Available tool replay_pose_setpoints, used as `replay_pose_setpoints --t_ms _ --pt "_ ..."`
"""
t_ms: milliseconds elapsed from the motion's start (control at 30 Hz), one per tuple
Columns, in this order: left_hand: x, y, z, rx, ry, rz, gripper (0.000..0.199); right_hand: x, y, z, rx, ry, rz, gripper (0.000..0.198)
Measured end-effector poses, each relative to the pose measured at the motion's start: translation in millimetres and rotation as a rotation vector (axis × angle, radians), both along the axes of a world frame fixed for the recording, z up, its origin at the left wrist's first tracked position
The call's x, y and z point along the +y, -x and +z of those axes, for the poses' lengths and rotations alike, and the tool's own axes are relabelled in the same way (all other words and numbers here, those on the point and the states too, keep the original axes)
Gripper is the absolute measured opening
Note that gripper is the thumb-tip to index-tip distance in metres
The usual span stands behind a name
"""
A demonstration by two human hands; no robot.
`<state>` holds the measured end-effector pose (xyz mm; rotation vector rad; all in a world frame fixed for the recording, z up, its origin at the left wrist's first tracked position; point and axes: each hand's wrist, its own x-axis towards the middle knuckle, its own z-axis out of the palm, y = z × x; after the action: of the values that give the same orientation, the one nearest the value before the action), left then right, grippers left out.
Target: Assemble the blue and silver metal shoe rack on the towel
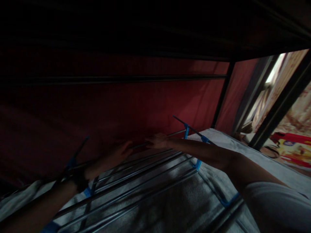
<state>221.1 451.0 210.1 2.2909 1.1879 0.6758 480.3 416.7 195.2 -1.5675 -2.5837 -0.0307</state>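
A rack of dark metal rods with blue plastic joints (198,165) lies on a grey-white surface. My left hand (119,152), with a dark band at the wrist, reaches to the rack's rearmost metal rod (138,146); the rod runs between its thumb and fingers. Farther right, my right hand (157,141) has its fingers bent over the same rod. Both hands are dim, and the far sides of their fingers are hidden. Two thin end bars (179,119) with blue joints stick up beyond the rods, one on each side.
A dark metal frame with a post (222,94) and a crossbar (145,78) stands around the rack, under a low dark overhead panel. Behind is a red wall (155,106). At right are a slanting post (279,103), a patterned curtain and a red-and-yellow package (293,147).
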Motion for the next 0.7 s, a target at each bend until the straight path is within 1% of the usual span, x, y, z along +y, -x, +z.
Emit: replay_pose_setpoints --t_ms 33,67,100,133,167,233,300,367,433,500,600,700 --pt "-4.8 -23.7 -6.3 0.0 0.023 -0.142 0.033 -5.4 -9.4 5.3 0.023 -0.009 0.011 0.045" --pt "-7.8 -45.3 -12.7 -0.01 0.031 -0.214 0.036 -11.6 -22.3 11.1 0.045 -0.029 0.015 0.044" --pt "-9.2 -64.7 -18.4 -0.014 0.027 -0.258 0.038 -18.3 -38.8 17.1 0.069 -0.061 0.003 0.042" --pt "-9.4 -82.3 -23.0 -0.013 0.025 -0.267 0.041 -25.3 -58.6 22.9 0.097 -0.1 -0.026 0.039" --pt "-8.7 -98.3 -26.3 0.002 0.023 -0.27 0.043 -32.3 -81.0 28.3 0.151 -0.162 -0.099 0.038" --pt "-5.5 -125.8 -30.0 0.025 0.023 -0.289 0.046 -45.2 -129.0 36.3 0.277 -0.277 -0.325 0.04" --pt "-1.1 -147.2 -32.4 -0.006 0.034 -0.306 0.042 -55.9 -172.0 38.6 0.388 -0.294 -0.525 0.039" --pt "3.6 -161.7 -36.5 -0.081 0.044 -0.303 0.032 -63.5 -201.2 33.1 0.472 -0.24 -0.627 0.04" --pt "7.9 -168.9 -42.5 -0.126 0.027 -0.313 0.023 -65.8 -214.2 20.4 0.554 -0.155 -0.648 0.042" --pt "11.5 -169.5 -48.6 -0.125 -0.014 -0.334 0.019 -61.1 -214.9 3.8 0.654 -0.072 -0.654 0.041" --pt "17.0 -161.9 -53.3 -0.095 -0.053 -0.345 0.02 -44.4 -207.1 -18.6 0.824 0.029 -0.673 0.044" --pt "23.4 -152.1 -52.4 -0.057 -0.078 -0.329 0.025 -28.5 -201.6 -32.4 0.976 0.112 -0.677 0.041"
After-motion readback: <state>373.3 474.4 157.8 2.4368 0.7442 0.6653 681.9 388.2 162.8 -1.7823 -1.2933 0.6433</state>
